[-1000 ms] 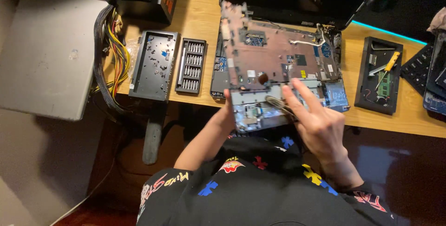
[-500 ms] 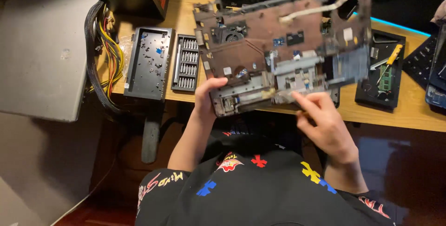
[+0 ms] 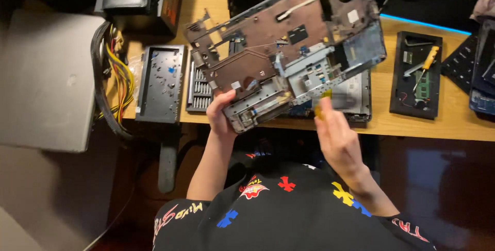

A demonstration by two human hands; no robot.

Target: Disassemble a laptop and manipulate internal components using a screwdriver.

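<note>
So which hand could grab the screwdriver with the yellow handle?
Probably the right hand: it is free and nearer the screwdriver in the black tray. The left hand holds the laptop frame.

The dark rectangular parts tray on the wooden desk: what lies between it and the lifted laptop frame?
In the head view, a black screwdriver bit holder lies between the tray and the frame.
</note>
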